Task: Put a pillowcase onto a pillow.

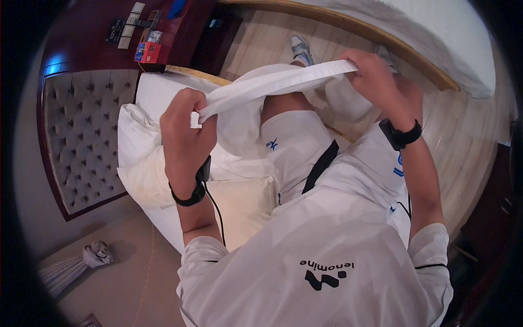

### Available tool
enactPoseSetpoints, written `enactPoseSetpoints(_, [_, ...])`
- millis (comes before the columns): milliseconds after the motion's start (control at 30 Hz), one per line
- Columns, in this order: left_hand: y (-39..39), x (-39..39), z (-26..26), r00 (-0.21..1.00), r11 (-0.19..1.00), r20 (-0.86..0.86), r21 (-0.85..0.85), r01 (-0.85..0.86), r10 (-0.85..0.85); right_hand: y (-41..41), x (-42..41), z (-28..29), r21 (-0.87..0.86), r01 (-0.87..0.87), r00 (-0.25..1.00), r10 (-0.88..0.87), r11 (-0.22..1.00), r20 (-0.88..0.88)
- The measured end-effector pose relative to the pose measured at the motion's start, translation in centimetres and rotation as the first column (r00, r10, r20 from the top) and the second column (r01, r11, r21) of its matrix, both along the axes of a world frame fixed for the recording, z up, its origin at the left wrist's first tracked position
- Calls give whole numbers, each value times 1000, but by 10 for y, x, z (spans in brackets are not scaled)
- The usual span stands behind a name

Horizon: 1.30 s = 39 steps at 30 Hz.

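A white cloth [278,81] with a flat hemmed edge is stretched between my two hands above my knees. My left hand [186,126], at the left of the view, grips one end of that edge. At the upper right, my right hand [372,79] pinches the other end, slightly blurred. The rest of the cloth hangs below the hem, over my lower legs. A black band with a device is on each wrist. Beneath and beside me is a bed with a white sheet [157,88]; a cream pillow [241,208] lies by my hip.
More white pillows [143,163] lie at the bed's head, near a tufted headboard panel [90,139]. A dark red bedside cabinet [171,36] carries a red box [148,52]. Another bed [457,41] with a wooden edge stands across the wood-look floor [453,151]. A knotted curtain [96,253] hangs lower left.
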<state>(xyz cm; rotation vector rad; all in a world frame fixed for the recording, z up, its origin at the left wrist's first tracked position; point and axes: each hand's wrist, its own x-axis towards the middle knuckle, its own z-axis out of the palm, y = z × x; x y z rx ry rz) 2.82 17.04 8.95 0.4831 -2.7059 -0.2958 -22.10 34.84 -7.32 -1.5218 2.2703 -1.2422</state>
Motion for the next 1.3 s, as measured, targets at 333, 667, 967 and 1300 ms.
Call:
enactPoseSetpoints(333, [-54, 9, 28, 918, 930, -370, 367, 2, 144, -13, -40, -11, -224, 191, 982, -188, 956, 36])
enactPoseSetpoints(667, [-90, 20, 34, 992, 909, -46, 407, -91, 120, 16, -107, 59, -220, 308, 936, -336, 926, -106])
enactPoseSetpoints(967, [-119, -9, 57, 995, 945, -53, -315, -94, 81, 30, -110, 135, -470, 128, 726, -406, 873, -556])
enactPoseSetpoints(1300, [-94, -25, 21, 907, 941, -396, 339, -3, 146, 95, -189, 160, -260, 506, 696, -567, 822, -440])
